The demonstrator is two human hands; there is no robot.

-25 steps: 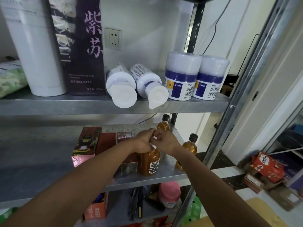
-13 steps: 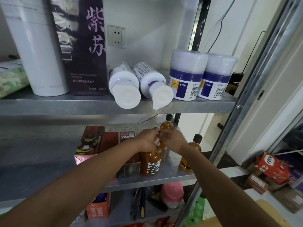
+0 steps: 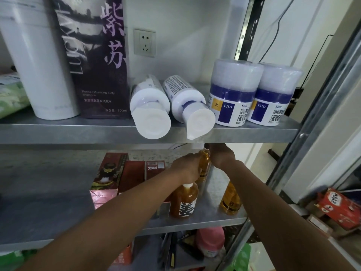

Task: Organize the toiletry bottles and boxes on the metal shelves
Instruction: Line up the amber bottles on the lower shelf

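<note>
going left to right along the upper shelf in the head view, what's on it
green packet → tall white cylinder → purple shampoo box → two white bottles lying on their sides → two EHD jars

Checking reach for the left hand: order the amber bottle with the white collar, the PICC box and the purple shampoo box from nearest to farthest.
1. Amber bottle: directly below the left hand.
2. PICC box: just left, same shelf.
3. Purple shampoo box: upper shelf, up and left.
</note>
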